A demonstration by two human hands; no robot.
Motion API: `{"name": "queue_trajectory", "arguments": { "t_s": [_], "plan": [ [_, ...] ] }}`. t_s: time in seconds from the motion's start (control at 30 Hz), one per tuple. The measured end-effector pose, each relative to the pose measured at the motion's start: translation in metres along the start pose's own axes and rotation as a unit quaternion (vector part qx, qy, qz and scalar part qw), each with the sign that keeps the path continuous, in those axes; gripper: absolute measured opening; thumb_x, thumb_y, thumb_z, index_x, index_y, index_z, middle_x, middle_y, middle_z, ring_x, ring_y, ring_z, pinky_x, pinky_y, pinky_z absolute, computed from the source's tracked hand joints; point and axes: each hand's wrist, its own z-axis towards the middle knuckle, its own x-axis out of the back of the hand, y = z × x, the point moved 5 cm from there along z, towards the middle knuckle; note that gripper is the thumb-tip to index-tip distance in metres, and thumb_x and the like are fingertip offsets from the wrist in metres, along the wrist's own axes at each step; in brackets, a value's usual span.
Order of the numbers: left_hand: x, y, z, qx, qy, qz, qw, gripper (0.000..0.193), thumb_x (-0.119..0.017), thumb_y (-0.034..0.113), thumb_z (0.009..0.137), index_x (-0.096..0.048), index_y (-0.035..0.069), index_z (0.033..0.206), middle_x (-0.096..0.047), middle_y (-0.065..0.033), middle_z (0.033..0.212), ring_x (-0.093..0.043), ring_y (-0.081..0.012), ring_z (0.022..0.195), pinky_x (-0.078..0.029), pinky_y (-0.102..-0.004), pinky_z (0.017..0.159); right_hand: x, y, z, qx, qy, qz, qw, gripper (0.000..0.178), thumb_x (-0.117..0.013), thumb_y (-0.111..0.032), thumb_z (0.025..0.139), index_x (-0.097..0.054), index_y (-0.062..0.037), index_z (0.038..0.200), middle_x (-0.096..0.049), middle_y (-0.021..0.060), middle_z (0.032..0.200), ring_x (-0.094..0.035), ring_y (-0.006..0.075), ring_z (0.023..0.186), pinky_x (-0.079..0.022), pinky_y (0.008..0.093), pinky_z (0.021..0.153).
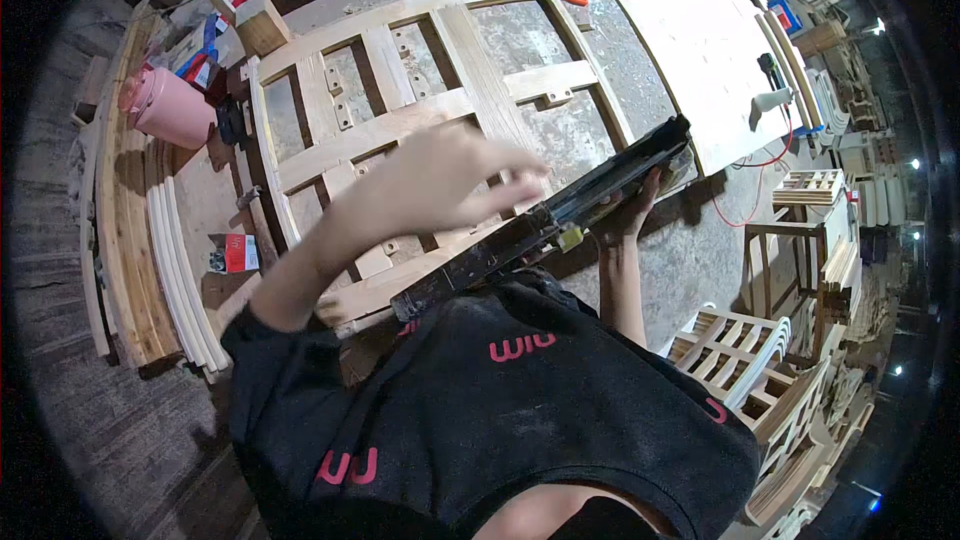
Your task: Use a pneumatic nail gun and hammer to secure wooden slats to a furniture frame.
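One long black tool [530,233] slants lower left to upper right over the near side of the wooden frame [485,70]. The right hand [634,212], nearer, grasps its upper end, fingers partly hidden. The left hand [455,180] hovers beyond it, fingers loosely parted; blur obscures the fingertips.

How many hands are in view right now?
2: the left hand, blurred, over the wooden frame; the right hand, partly hidden, gripping the long black tool near its right end. No others show.

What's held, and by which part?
The right hand holds the long dark tool near its right end; the left hand, blurred, appears empty.
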Motion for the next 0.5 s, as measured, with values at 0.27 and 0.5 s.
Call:
{"name": "queue_trajectory", "arguments": {
  "t_s": [0.27,0.5],
  "plan": [
    [-0.091,-0.051,-0.1,0.194,-0.048,-0.252,0.947,0.067,-0.059,0.052,0.077,-0.045,0.007,0.125,-0.058,-0.0195,0.107,-0.058,-0.0294,0.098,-0.045,-0.0332,0.084,-0.007,-0.002,0.004,-0.016,0.035,0.045,0.998,0.048,-0.056,-0.052,0.079,-0.055,-0.0068,0.093,-0.043,-0.001,0.055,-0.041,0.0127,0.048,-0.037,0.0258,0.047],
    [-0.084,-0.043,-0.1,0.123,0.189,-0.342,0.912,0.059,-0.06,0.044,0.081,-0.047,-0.001,0.117,-0.058,-0.0148,0.106,-0.056,-0.02,0.098,-0.044,-0.0312,0.085,0.005,0.001,0.013,-0.031,0.074,-0.023,0.997,0.048,-0.054,-0.055,0.08,-0.05,-0.0085,0.069,-0.037,-0.0014,0.053,-0.039,0.0137,0.049,-0.035,0.0262,0.048]
  ]
}}
